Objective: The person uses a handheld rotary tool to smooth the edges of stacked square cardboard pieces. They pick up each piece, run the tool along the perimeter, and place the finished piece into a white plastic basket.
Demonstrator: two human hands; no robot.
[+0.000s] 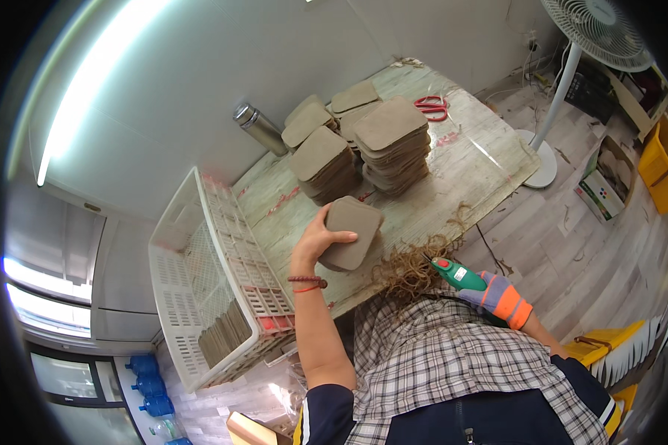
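My left hand (pixel 323 236), bare with bracelets at the wrist, grips a small stack of tan rounded-corner pads (pixel 353 231) above the near part of the table. My right hand (pixel 490 295), in a grey and orange glove, holds a green handheld power tool (pixel 456 273) with a red button. Its tip points left at a tangled heap of brown trimmed strips (pixel 414 267) on the table's near edge. Farther back stand several piles of similar pads, a tall one (pixel 392 144) and a lower one (pixel 323 164) among them. Red-handled scissors (pixel 433 108) lie beyond them.
A white plastic crate (pixel 222 272) with more pads (pixel 228 334) stands left of the worn table (pixel 479 150). A steel flask (pixel 260 129) is by the wall. At the right are a pedestal fan (pixel 559 94), an open carton (pixel 607 181) and yellow bins (pixel 665 167).
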